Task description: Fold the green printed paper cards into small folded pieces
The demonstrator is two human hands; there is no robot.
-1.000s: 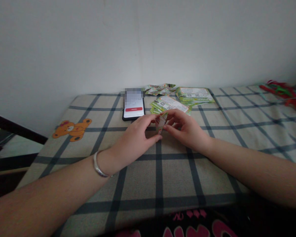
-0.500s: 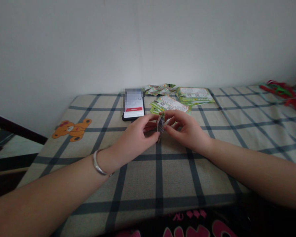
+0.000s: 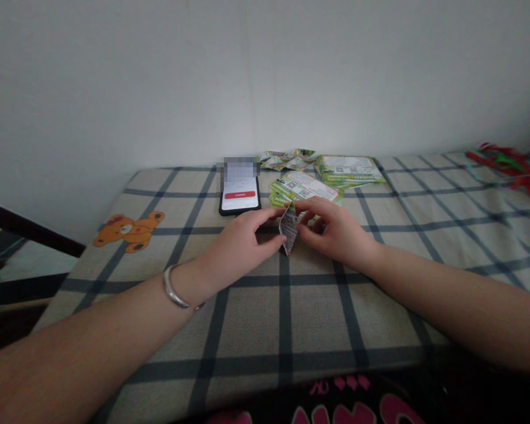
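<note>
Paper piece (image 3: 288, 229) seemingly before cards (image 3: 307, 186)

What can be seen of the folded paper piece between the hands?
The folded paper piece looks like thin card, greyish with fine print, green at its top tip. It tapers to points above and below, held on end over the checked cloth; contact there is unclear. The left hand pinches its left side; the right hand is at its upper right, contact uncertain.

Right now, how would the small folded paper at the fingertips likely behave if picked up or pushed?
The folded paper is probably light, since it looks small and thin. Its angular, creased shape suggests it may be stiffer than a loose sheet, though a hard pinch would likely crush it. Stood on its pointed lower end, it would probably tip.
</note>
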